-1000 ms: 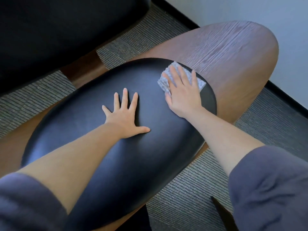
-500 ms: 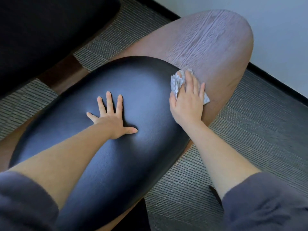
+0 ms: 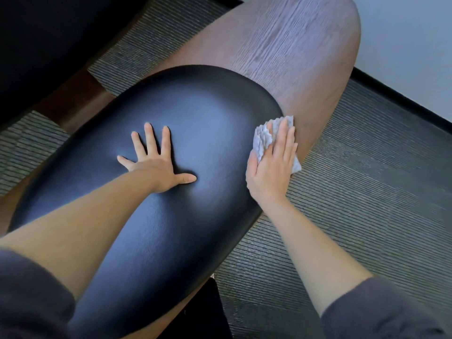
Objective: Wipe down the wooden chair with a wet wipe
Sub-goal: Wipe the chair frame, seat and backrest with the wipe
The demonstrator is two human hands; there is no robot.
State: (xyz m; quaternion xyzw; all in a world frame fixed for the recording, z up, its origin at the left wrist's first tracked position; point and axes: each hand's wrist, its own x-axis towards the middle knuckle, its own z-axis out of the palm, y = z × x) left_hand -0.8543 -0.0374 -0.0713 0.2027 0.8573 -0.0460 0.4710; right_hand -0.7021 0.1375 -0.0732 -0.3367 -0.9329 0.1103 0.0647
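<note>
You are pressing your right grip (image 3: 271, 167) flat onto the wet wipe (image 3: 263, 135). Its fingers are lying straight and close together, not curling round the cloth, so this grip is released and is only pinning the wipe down. The wipe is sitting crumpled at the right edge of the black cushion (image 3: 183, 106), just where the cushion is meeting the grained panel of the wooden chair (image 3: 293, 57). One bunched corner is showing past your fingertips, and another is poking out beside your little finger, close to the panel's lower edge.

Your left grip (image 3: 156, 167) is resting palm-down on the middle of the cushion. Its fingers are spreading wide, the thumb is pointing toward the other grip, and it is grasping nothing. The two grips are lying near each other without touching.

The chair is standing on striped grey carpet (image 3: 367, 179). A pale wall (image 3: 415, 45) with dark skirting (image 3: 391, 94) is running along the upper right. Dark sleeves (image 3: 379, 314) are covering both your upper arms, leaving the forearms bare.
</note>
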